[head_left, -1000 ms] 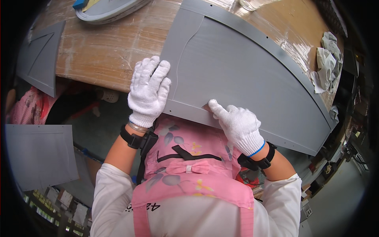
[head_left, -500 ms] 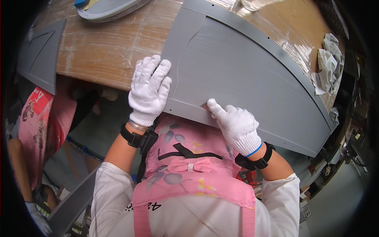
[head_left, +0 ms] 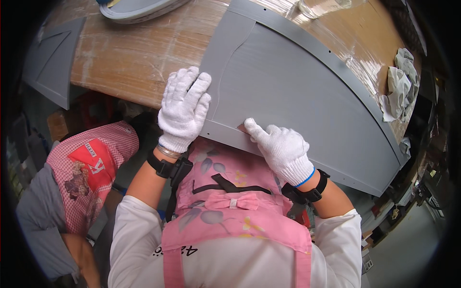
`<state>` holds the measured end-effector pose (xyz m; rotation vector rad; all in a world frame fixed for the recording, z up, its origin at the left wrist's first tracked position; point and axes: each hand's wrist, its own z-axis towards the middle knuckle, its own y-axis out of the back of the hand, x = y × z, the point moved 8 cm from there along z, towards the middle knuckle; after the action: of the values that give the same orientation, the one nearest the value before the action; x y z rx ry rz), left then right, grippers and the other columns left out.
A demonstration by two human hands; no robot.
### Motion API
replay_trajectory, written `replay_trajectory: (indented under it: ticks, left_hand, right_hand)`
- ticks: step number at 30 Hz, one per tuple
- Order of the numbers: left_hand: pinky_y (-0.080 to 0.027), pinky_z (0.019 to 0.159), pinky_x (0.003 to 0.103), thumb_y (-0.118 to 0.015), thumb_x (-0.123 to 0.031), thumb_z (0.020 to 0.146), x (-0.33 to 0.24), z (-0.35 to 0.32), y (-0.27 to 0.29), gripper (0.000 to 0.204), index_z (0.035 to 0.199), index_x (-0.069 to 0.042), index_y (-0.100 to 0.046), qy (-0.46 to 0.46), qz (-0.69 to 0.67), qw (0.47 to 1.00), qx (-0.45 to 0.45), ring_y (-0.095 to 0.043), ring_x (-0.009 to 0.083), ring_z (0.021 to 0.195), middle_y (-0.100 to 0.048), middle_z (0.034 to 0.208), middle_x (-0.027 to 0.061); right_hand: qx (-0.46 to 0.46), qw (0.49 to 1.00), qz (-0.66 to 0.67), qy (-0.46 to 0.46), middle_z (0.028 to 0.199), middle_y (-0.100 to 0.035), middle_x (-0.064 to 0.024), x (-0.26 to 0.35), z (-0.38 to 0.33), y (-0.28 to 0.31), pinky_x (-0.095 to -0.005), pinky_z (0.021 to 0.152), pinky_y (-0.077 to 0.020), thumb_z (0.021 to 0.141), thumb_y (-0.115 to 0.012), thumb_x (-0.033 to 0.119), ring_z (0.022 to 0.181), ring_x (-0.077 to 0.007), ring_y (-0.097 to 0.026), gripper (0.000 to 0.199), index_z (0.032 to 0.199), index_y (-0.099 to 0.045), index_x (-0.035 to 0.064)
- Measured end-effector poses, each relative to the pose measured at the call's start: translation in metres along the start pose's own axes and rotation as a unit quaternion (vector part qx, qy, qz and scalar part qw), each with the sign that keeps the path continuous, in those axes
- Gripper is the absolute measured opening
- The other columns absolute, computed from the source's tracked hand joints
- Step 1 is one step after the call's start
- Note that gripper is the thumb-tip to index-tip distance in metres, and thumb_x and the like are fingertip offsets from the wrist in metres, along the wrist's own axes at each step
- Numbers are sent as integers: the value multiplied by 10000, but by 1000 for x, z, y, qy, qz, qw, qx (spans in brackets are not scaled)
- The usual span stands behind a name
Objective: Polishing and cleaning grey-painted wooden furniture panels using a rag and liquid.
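A large grey panel [head_left: 293, 96] with a curved far rim and a raised border lies in front of me, its near edge close to my apron. My left hand [head_left: 184, 108], in a white knit glove, rests flat at the panel's left edge with fingers stretched. My right hand [head_left: 281, 149], gloved the same way, is curled with its index finger pointing forward. Under that fingertip, at the inner line of the near border, a small reddish-brown piece like sandpaper [head_left: 241, 127] presses on the panel. Most of this piece is hidden by the glove.
The wooden table [head_left: 125, 57] is covered with clear film. A smaller grey panel [head_left: 53, 62] overhangs its left side, and a grey curved frame [head_left: 139, 12] lies at the back. Crumpled pale cloths [head_left: 399, 89] sit at right. A co-worker in a checked apron [head_left: 86, 168] bends at left.
My right hand has slid slightly left along the near border with the reddish-brown piece. My left hand stays at the panel's edge. The co-worker has leaned further into view at left.
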<state>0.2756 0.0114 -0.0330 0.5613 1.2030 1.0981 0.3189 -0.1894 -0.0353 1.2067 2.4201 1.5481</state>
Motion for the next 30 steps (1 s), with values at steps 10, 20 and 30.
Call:
replay_trajectory:
  ticks: [10,20,30]
  left_hand:
    - [-361,1124,478,-665,-138,877,0,-1,-1,396,1271,-98,-645,9,4,1000,15,-520,348,1266,-586,1319,149]
    - [-371,1109,490,-682,-165,860,0,-1,-3,408,1264,-112,-649,4,9,1000,6,-528,360,1242,-592,1299,151]
    - [-348,1139,464,-654,-143,899,1,-1,-3,380,1277,-100,-645,16,10,1000,21,-515,338,1286,-580,1344,143]
  right_hand:
    - [-84,992,18,95,785,-635,-47,-13,7,-1,-401,561,-517,812,-641,127,677,-278,-653,580,1370,-510,217]
    - [-85,989,77,93,814,-644,-80,-12,7,2,-411,582,-532,849,-625,147,722,-281,-670,524,1358,-508,190]
    - [-102,989,23,103,774,-635,-28,-10,8,-1,-396,543,-509,751,-663,84,667,-275,-654,635,1359,-531,215]
